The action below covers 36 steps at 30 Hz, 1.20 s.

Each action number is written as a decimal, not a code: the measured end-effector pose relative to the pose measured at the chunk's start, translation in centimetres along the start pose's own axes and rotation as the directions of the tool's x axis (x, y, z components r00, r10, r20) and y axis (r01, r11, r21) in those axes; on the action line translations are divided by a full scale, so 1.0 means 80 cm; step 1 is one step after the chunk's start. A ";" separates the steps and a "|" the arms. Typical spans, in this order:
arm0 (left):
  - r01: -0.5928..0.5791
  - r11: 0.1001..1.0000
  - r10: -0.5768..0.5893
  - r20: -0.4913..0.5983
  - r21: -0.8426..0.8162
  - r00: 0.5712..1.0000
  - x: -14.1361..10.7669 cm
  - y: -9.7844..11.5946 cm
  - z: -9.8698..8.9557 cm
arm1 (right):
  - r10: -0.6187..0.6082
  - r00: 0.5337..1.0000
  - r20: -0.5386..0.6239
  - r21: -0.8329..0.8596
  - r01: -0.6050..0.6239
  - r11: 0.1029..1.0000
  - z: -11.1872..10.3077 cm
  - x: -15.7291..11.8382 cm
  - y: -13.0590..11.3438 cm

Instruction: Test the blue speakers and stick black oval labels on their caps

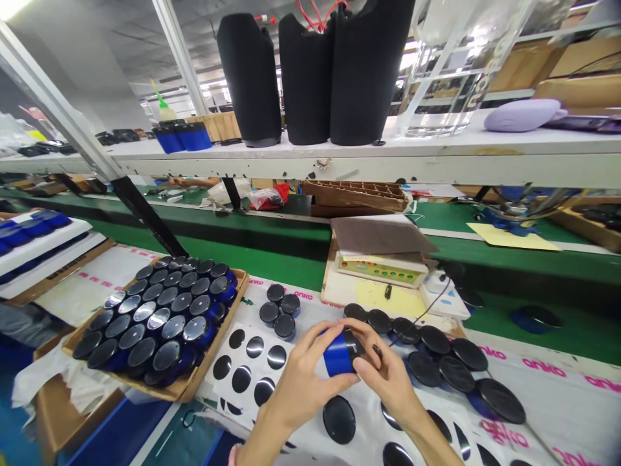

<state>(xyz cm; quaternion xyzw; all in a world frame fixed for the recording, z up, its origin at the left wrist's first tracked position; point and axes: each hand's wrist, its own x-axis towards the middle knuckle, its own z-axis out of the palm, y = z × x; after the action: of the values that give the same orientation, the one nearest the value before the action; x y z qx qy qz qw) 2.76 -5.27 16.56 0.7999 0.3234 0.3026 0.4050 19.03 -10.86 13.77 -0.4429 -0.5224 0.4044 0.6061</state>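
A blue cylinder with a black end (338, 353) is held on its side between my two hands above the covered table. My left hand (306, 366) wraps round its blue body. At its black end, my right hand (385, 369) grips with thumb and fingers. Below lies a sheet of black round stickers (241, 378), with a loose-looking black disc (339, 419) under my hands. Several black-topped blue cylinders (284, 325) stand just beyond my left hand, and more (439, 370) stand in rows to the right of my right hand.
At left, a cardboard tray (240, 291) holds many blue cylinders. A control box (381, 268) and a white power strip (445, 294) with a cable sit behind my hands. Above runs a shelf (272, 162) with black sleeves (250, 77) and a clear container (439, 97). A green conveyor (276, 249) crosses behind.
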 end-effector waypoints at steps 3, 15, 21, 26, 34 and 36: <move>-0.025 0.999 0.026 -0.021 0.024 0.999 -0.002 0.007 0.004 | -0.009 0.998 -0.057 -0.028 0.007 1.000 0.002 -0.003 -0.002; -0.055 0.998 0.055 0.016 0.008 0.998 -0.011 0.006 0.015 | 0.055 0.986 -0.157 -0.131 -0.077 0.988 0.011 -0.019 -0.008; -0.102 0.940 0.073 0.100 0.327 0.992 0.020 -0.050 0.039 | 0.057 0.998 -0.032 -0.589 -0.065 0.805 -0.021 -0.015 -0.003; 0.007 0.899 0.019 -0.054 0.437 0.998 0.065 -0.139 0.045 | -0.140 0.850 -0.508 -0.649 -0.271 0.711 -0.119 -0.050 -0.035; -0.055 0.895 0.027 0.071 0.443 0.997 0.083 -0.152 0.073 | -0.032 0.949 -0.313 -0.926 -0.298 0.232 -0.164 -0.075 0.018; -0.155 0.913 0.073 0.223 0.378 0.972 0.082 -0.135 0.105 | 0.020 0.977 -0.210 -0.948 -0.209 0.241 -0.148 -0.050 0.055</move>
<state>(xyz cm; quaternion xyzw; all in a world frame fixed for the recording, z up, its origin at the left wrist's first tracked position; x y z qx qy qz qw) 10.06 0.96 4.78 0.9091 0.2868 0.1710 0.2491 30.15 -14.81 7.73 -0.7872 -0.5779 0.0073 0.2151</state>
